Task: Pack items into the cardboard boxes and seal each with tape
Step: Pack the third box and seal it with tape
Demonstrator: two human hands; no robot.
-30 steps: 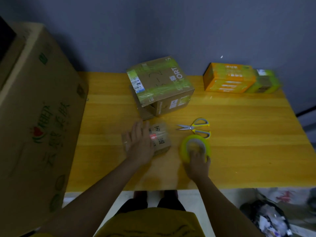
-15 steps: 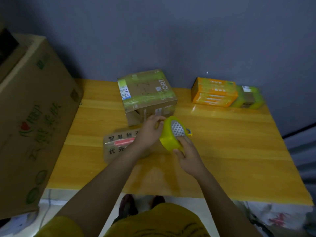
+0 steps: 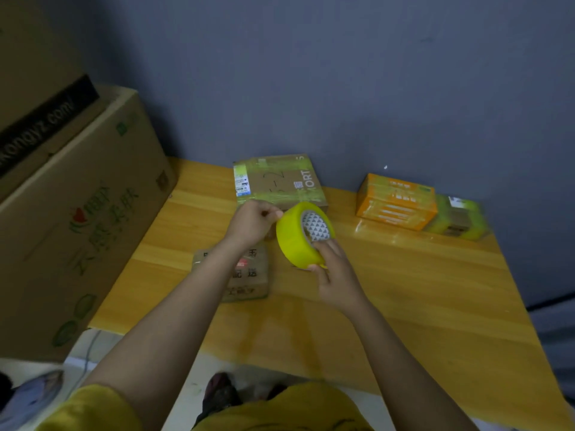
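A yellow tape roll (image 3: 295,236) is held up above the table, its patterned core facing me. My right hand (image 3: 334,275) grips it from below, with fingers in the core and the thumb on the outer band. My left hand (image 3: 253,222) has its fingers curled and pinches at the roll's upper left edge. Under my left forearm a small printed cardboard box (image 3: 252,276) lies flat on the wooden table (image 3: 404,290). Behind the roll stands a bigger cardboard box (image 3: 277,181) with yellow-green tape bands across its top.
A very large carton (image 3: 77,213) stands to the left of the table, with another carton stacked above it. At the back right, an orange box (image 3: 396,200) sits against a small box wrapped in yellow-green tape (image 3: 457,217). A dark wall runs behind.
My right hand lifted the tape roll off the table and my left hand left the small box to pinch the roll's edge. The scissors are no longer in view.
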